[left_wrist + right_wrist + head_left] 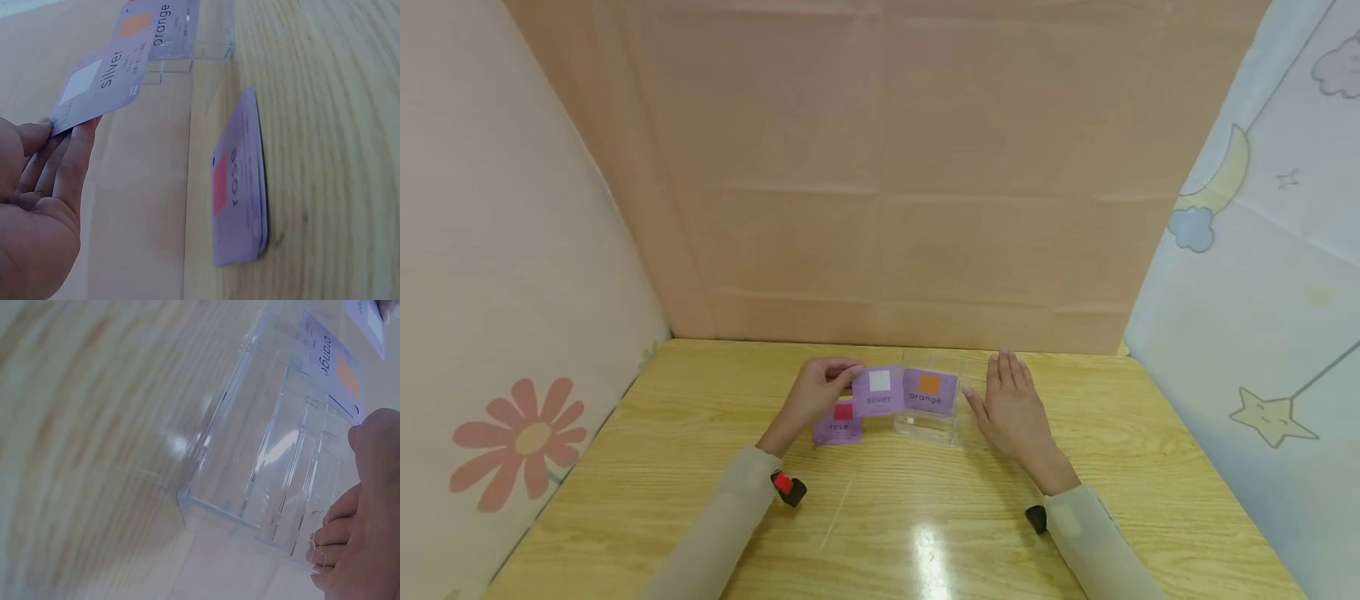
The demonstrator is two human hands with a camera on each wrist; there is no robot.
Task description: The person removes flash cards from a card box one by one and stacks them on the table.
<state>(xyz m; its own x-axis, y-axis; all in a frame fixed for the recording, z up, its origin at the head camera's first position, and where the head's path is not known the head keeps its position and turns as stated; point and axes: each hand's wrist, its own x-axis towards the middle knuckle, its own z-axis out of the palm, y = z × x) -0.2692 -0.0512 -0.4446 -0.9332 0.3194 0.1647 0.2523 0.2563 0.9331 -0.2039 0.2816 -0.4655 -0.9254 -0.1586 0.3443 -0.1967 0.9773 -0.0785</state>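
My left hand [808, 393] pinches the purple "silver" card [877, 404] by its left edge, thumb in front and fingers behind. The card is held up just left of a purple "orange" card [937, 402], overlapping its edge in the head view. That orange card leans upright in a clear plastic tiered stand [250, 469]. Below my left hand, a small stack of purple cards with "rose" [240, 194] on top lies on the table. My right hand [1017, 417] is at the right side of the stand, fingers straight, fingertips right at its end in the right wrist view.
The wooden table [715, 517] carries the stand and cards near its back edge. A tan sheet [880, 183] hangs behind it. Printed cloth walls stand at both sides, with a flower [531, 437] on the left and a star [1273, 417] on the right.
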